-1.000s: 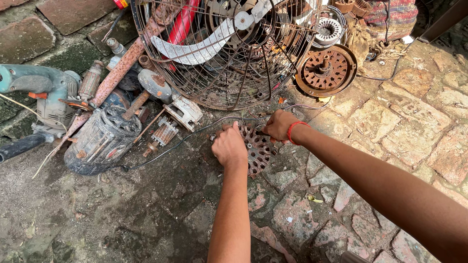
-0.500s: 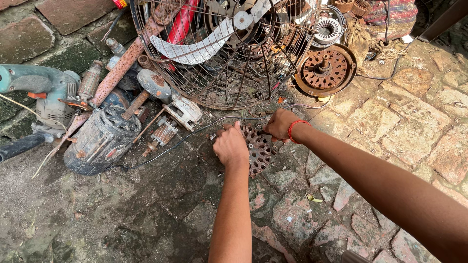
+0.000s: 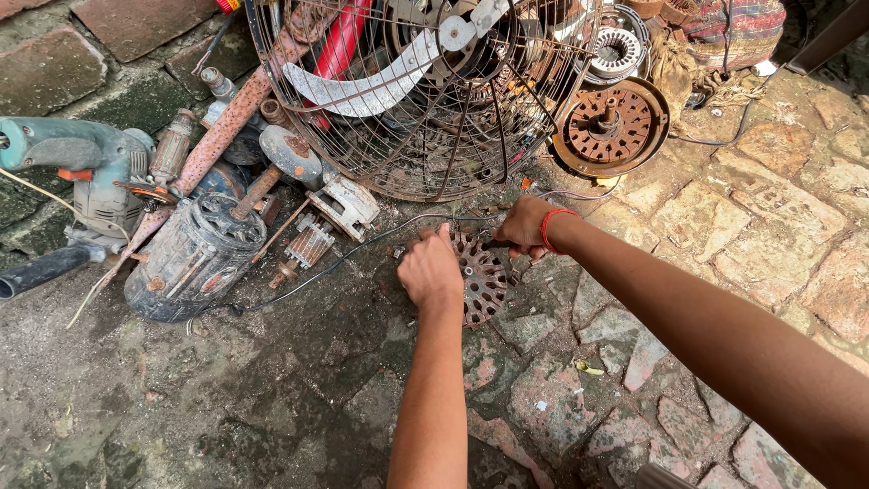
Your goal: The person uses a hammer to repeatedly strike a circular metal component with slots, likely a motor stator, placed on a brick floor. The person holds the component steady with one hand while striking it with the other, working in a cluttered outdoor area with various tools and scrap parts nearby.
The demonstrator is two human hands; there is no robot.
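A rusty round motor plate with several holes (image 3: 482,281) lies on the stone ground. My left hand (image 3: 431,269) presses on its left edge, fingers curled over the rim. My right hand (image 3: 523,226), with a red band at the wrist, grips a thin dark tool (image 3: 495,244) whose tip rests on the plate's upper right part. A dark wire (image 3: 362,246) runs along the ground just behind the plate.
A rusty wire fan guard (image 3: 425,91) with a pale blade stands behind. A dirty electric motor (image 3: 192,258), a teal power tool (image 3: 77,163), a small rotor (image 3: 306,249) and a rusty round cover (image 3: 612,127) lie around on uneven paving stones (image 3: 724,217).
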